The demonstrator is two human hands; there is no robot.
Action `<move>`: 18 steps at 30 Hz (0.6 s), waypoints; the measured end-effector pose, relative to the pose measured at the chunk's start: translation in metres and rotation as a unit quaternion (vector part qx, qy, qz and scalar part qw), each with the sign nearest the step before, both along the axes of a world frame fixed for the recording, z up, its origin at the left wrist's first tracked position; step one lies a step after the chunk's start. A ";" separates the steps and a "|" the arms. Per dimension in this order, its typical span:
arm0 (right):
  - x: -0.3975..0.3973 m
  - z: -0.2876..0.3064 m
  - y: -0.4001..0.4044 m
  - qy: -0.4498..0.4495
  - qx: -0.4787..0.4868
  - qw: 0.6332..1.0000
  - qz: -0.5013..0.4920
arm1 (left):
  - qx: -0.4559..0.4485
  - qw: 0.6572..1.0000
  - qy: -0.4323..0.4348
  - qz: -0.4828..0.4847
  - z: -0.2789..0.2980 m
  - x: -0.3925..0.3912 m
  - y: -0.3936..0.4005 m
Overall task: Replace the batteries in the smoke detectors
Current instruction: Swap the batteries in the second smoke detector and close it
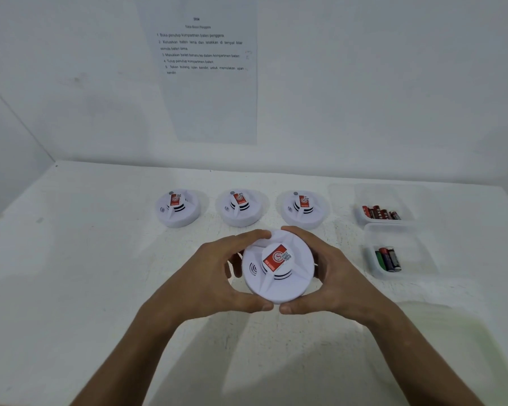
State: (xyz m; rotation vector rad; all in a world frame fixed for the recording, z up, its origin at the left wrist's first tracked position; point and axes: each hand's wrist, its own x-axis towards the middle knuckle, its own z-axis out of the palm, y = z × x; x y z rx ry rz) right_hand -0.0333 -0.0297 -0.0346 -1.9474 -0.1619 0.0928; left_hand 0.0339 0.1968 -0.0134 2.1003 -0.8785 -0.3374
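A white smoke detector (277, 269) is gripped at its rim by curled fingers of left hand (217, 276) and right hand (332, 271), just before three detectors (241, 208).

1. Held detector (277, 269), between both hands (214, 276): white plastic, smooth, matt-satin; glossy red-and-white paper-like sticker on top.
2. Three detectors (241, 207) in a row beyond the hands: same white smooth plastic, same stickers.
3. Bench (100, 259) under the hands: white, matt, speckled and slightly rough.
4. Two tubs (399, 253) right of the right hand (332, 276): clear plastic, faint sheen.
5. Batteries (380, 213) in them: glossy wrapped casings, red, black, green.
6. Sheet (208, 83) on the wall beyond: thin matt paper, printed.
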 end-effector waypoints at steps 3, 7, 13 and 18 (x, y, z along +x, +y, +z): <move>0.001 0.001 0.000 0.002 0.000 1.000 0.001 | 0.003 1.000 0.007 0.002 -0.003 0.000 0.001; 0.001 0.004 0.001 0.006 0.007 1.000 0.012 | -0.007 1.000 0.008 0.000 -0.003 -0.001 0.001; 0.000 0.003 0.005 0.012 0.023 0.999 0.024 | -0.020 1.000 0.023 0.000 -0.005 -0.002 0.003; 0.000 0.004 0.006 0.014 0.031 0.999 0.029 | -0.025 0.999 0.026 0.003 -0.007 -0.002 0.004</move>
